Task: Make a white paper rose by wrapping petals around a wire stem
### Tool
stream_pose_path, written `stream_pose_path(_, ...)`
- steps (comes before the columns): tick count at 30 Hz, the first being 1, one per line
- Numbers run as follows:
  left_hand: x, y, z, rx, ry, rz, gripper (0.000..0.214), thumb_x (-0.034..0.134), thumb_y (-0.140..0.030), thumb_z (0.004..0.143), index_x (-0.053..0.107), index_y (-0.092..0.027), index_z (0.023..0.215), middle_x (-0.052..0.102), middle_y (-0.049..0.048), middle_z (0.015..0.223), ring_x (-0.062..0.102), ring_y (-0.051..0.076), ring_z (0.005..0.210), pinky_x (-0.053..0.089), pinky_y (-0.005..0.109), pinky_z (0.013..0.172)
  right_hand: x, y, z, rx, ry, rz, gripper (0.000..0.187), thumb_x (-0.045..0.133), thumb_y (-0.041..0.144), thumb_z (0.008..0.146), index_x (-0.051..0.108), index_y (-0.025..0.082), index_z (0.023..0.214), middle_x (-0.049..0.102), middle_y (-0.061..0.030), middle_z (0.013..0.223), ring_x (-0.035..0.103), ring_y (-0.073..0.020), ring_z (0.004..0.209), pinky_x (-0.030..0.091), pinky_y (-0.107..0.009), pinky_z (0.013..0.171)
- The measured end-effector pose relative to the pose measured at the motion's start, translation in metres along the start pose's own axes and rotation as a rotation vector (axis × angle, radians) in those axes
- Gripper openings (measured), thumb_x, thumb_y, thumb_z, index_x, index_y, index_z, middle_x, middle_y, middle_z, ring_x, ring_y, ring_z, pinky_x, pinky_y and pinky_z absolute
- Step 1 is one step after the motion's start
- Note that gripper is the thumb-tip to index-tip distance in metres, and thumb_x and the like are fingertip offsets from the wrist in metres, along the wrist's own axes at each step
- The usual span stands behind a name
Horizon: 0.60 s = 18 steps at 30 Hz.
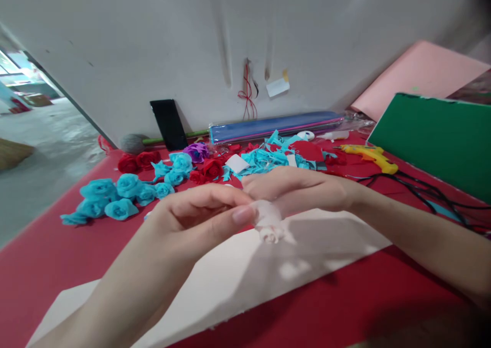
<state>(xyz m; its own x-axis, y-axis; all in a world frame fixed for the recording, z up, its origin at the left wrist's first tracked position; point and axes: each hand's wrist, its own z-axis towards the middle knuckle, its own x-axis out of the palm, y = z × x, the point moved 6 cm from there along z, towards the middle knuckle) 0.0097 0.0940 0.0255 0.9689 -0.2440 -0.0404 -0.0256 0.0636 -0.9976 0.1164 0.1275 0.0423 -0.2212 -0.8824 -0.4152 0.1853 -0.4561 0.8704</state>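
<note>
Rosette [269,227], thin, white: held above pale sheet [215,279] on red surface [303,312]. Left hand [195,217]: thumb and fingers pinched on upper end. Right hand [307,187]: fingers extended alongside, hold indeterminable. Risk: layers creasing or unrolling, should pinch tighten or slacken.

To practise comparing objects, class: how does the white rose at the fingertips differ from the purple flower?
Colour: the white rose is pale all over, while the purple flower is strongly coloured.
Position: the white rose is held in the left hand; the purple flower lies farther back, between blue flowers and red flowers.
Shape: the white rose shows a tight swirl; the purple flower looks more ruffled.
Both have folded layers.
</note>
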Motion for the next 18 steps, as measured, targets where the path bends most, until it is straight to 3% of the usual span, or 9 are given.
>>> stream_pose_path(14, -0.0004, 0.0000, -0.0028, 0.079, -0.001, 0.000, 0.009, 0.060, -0.030, 0.079, 0.067, -0.035, 0.082, 0.069, -0.0126, 0.081, 0.064, 0.005, 0.078, 0.050, 0.006, 0.070, -0.0018, -0.0045, -0.0010, 0.060, -0.051, 0.065, 0.015, 0.040, 0.013, 0.083, 0.042, 0.014, 0.069, 0.038, -0.0005, 0.071, 0.038, -0.0113, 0.073, 0.033, -0.025, 0.071)
stream_pose_path(18, -0.0030, -0.0025, -0.0058, 0.068, 0.038, 0.165, 0.014, 0.054, -0.038, 0.081, 0.067, -0.033, 0.083, 0.067, -0.0070, 0.079, 0.064, 0.014, 0.080, 0.053, 0.017, 0.072, -0.0008, -0.0058, -0.0013, 0.114, -0.037, 0.081, 0.014, 0.042, 0.015, 0.081, 0.041, 0.014, 0.067, 0.039, -0.0015, 0.073, 0.041, -0.0129, 0.077, 0.034, -0.027, 0.075)
